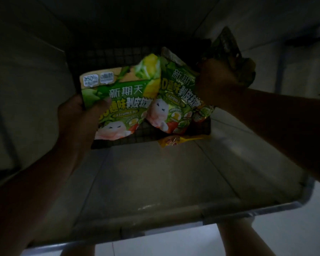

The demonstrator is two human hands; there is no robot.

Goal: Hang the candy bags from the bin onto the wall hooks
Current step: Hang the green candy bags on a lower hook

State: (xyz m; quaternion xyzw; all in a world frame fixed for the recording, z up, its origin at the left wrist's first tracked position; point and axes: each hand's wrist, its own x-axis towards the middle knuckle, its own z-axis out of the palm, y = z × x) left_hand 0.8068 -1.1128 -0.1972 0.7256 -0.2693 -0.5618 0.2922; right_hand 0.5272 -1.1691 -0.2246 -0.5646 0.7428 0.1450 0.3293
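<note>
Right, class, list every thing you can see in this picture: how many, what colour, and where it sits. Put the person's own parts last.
Green candy bags: two in clear view, green with yellow and white print; one held at centre left, one held at centre right, overlapping it.
Dark bag: at least one, too dim for colour, bunched above the right hand.
Yellow packet: one, yellow, lying at the far end of the bin floor.
Bin: one, pale grey, below the hands.
Wire grid: one, dark, behind the bags.
Left hand: one, gripping the left bag's edge.
Right hand: one, closed on the right bag's top.
</note>
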